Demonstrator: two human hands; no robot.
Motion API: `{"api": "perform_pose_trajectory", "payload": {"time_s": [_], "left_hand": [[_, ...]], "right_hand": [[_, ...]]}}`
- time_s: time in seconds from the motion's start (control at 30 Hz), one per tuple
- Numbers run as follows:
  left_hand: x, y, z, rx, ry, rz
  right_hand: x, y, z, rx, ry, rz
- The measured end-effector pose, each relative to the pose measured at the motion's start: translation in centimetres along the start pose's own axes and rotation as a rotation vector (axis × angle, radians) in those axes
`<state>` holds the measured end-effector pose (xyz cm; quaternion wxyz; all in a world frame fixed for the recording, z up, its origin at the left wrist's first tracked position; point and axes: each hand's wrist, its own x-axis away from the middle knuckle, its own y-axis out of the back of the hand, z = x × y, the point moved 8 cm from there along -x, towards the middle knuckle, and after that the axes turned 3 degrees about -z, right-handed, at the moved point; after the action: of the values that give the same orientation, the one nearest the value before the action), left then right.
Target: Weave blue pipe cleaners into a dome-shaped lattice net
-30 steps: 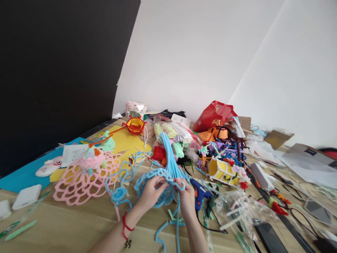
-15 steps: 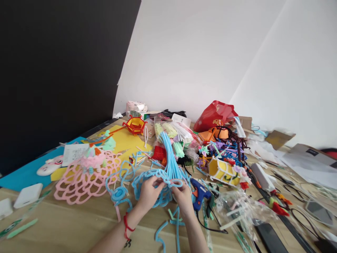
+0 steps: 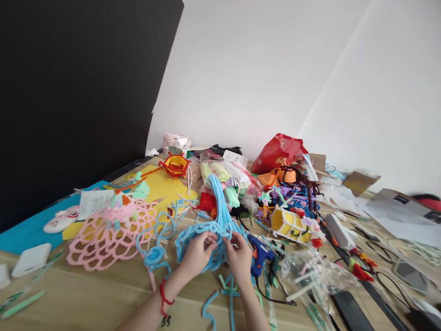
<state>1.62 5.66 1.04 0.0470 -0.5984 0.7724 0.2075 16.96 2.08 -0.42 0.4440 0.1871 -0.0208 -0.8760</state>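
Observation:
Low in the middle of the head view, both my hands are closed on a looped mesh of blue pipe cleaners (image 3: 188,234). My left hand (image 3: 201,248) pinches its right part, the fingertips partly hidden by the loops. Close beside it, my right hand (image 3: 238,253) grips the mesh's right edge between thumb and fingers. Just behind the hands lies a bundle of straight blue pipe cleaners (image 3: 222,202). A coiled blue pipe cleaner (image 3: 153,256) rests left of the mesh. Loose blue lengths (image 3: 208,308) lie below, between my forearms.
A pink looped mesh (image 3: 93,246) spreads at left. Right of my hand lies a blue glue gun (image 3: 260,255) with its cord. Behind it stand a yellow and white pipe-cleaner piece (image 3: 289,225) and a red bag (image 3: 279,154). A black phone (image 3: 351,310) lies at lower right.
A pink loop seen between my fingers earlier no longer shows. My right fingers have come up higher on the blue mesh. The whole view has shifted slightly.

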Motion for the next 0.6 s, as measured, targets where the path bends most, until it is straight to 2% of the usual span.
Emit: {"api": "perform_pose_trajectory", "payload": {"time_s": [0.13,0.33,0.47,0.6], "left_hand": [[0.2,-0.6,-0.9,-0.096,-0.042,0.15],[-0.2,0.4,-1.9,-0.097,-0.076,0.167],[0.0,0.2,-2.6,-0.064,-0.125,0.241],[0.7,-0.7,-2.9,-0.07,-0.174,0.33]], "right_hand": [[-0.5,0.2,-0.7,-0.038,-0.006,-0.011],[-0.5,-0.3,-0.3,-0.208,-0.021,0.063],[-0.3,-0.1,-0.1,-0.151,0.023,0.019],[0.1,0.5,0.6,-0.002,0.098,-0.084]]}}
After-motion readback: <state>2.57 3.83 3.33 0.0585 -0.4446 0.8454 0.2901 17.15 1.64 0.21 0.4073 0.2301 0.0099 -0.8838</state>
